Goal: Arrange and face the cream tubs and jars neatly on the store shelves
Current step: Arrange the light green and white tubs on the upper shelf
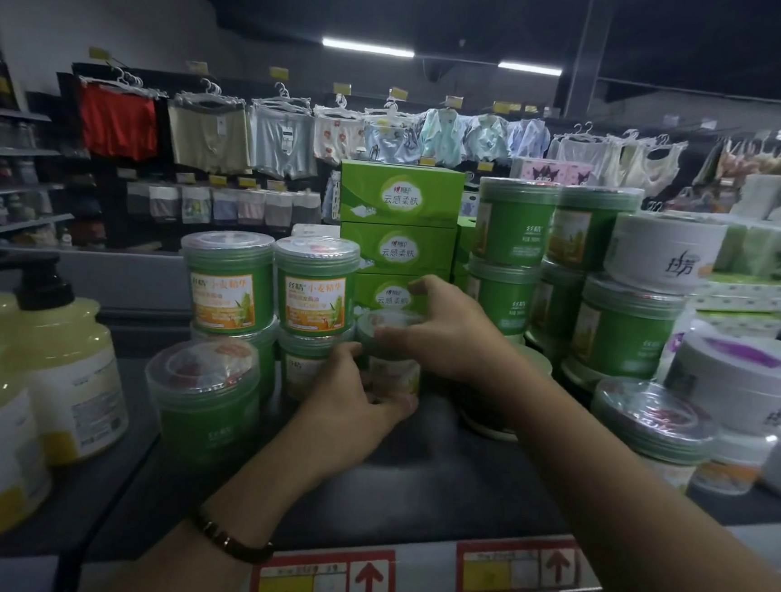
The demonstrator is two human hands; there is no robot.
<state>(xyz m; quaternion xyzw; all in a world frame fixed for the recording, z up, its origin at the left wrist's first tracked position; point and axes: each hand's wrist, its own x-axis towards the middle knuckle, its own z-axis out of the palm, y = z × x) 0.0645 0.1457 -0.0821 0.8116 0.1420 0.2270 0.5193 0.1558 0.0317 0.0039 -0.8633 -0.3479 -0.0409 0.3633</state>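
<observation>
Both hands close on one small green tub in the middle of the shelf: the left hand wraps its lower side with fingers curled under the front, while the right hand caps the clear lid from above, a firm two-handed grip. This tub stands just right of the stacked green tubs, whose orange labels face the aisle, and in front of the stacked green tissue boxes.

I judge the step in hand to be turning or seating this tub so its label faces out; its label side is blurred, so how far round it sits I cannot tell. Next it likely needs a small twist and a nudge left, flush with its neighbours.

Outward, a lone green tub stands near the shelf's front left, taller green stacks rise toward the back right, and white jars crowd the right end. Yellow pump bottles stand on the left. Along the dark shelf front edge run red price tags. Beyond, hung underwear lines a dim store wall.
</observation>
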